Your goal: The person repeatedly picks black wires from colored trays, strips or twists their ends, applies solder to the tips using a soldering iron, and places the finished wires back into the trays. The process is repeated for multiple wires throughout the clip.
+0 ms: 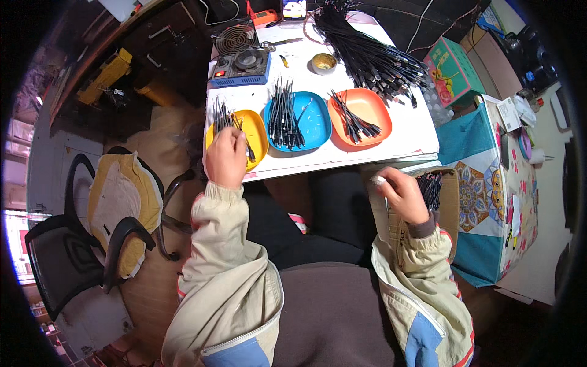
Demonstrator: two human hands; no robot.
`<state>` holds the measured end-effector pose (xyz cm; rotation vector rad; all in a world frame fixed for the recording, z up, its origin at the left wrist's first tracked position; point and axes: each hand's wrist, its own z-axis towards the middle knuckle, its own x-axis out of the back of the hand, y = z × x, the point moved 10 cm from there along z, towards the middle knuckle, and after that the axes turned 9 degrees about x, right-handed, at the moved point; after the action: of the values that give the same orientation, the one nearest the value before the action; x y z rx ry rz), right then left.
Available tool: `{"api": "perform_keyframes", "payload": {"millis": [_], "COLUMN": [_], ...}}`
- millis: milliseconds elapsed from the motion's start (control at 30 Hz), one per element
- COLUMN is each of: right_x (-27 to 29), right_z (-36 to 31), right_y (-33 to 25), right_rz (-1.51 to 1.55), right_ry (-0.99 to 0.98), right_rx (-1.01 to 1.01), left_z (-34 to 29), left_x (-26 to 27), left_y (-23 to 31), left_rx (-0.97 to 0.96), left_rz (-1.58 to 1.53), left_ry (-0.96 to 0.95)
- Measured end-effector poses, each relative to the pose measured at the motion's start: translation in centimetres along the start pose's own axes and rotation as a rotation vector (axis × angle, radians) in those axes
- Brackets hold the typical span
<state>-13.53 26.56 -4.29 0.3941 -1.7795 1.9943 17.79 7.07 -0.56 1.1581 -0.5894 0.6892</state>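
Observation:
My left hand [226, 160] is over the yellow tray [259, 136] at the table's front left. Its fingers are closed at the bundle of short black cables [221, 115], and the fingertips are partly hidden there. One cable with a plug end [250, 154] lies right beside that hand. Off the table's front edge, my right hand [403, 196] is curled above a cardboard box [449, 214]. A small white bit [378, 180] shows at its fingertips; I cannot tell whether it is held or wrapped round a finger. Black cables [430, 188] lie inside the box.
A blue tray [315, 131] and an orange tray [378, 109] hold more cables. Behind them are a blue hot-plate device [244, 68], a small metal bowl [323, 63] and a large heap of black cables [373, 58]. A padded chair [119, 202] stands at left.

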Motion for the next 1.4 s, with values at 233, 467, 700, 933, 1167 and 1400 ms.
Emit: {"api": "perform_keyframes", "payload": {"millis": [233,467,700,933,1167,1400], "right_x": [-7.7,-12.1,-11.5,-11.3,-10.1,-10.6], "right_z": [14.5,20.4,20.2,15.3,6.5,2.4], "right_y": [-5.3,-2.4,-1.4,-1.9,-8.8,-11.8], "right_rz": [-0.139,-0.428,-0.225,0.360,0.607,0.536], "right_ry": [0.011,-0.044,0.016,-0.165,-0.093,-0.201], "right_rx": [0.166,0.057,0.046,-0.301,-0.114,0.049], "left_z": [4.5,4.5,4.3,-0.3,-6.2,-8.6], "left_x": [-3.5,-2.9,-1.1,-1.1,-3.6,-2.9], "left_y": [-1.7,-5.1,-5.9,0.4,5.2,6.9], "left_rx": [0.130,0.227,0.252,0.366,0.457,0.496], "left_rz": [0.446,-0.083,-0.772,-1.307,-1.303,-1.548], "left_ry": [-0.085,-0.056,-0.084,-0.419,-0.623,-0.657]}}
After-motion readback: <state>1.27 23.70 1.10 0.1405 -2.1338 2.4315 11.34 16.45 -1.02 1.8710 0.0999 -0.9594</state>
